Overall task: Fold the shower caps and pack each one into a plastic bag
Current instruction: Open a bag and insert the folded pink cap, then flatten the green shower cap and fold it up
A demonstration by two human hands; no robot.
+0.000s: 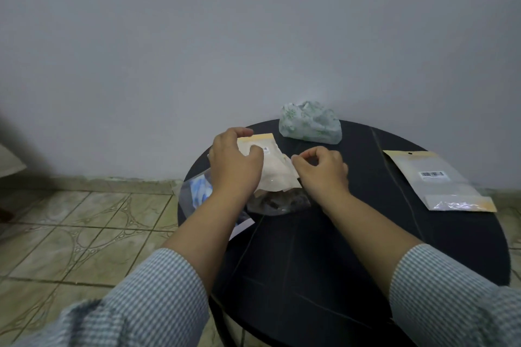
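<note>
Meanwhile, your left hand (234,160) curled its fingers around the top of the plastic bag (277,170) above the round black table (352,234), while your right hand (321,169) pinched the bag's edge; a dark shower cap (277,201) showed at its lower mouth.

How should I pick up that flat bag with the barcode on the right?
Pinch the bag at its near right corner, coming from the table's right edge. It lies flat, so there is nothing to grasp from above, but that corner sits by the rim, where fingers could probably slip under it.
</note>
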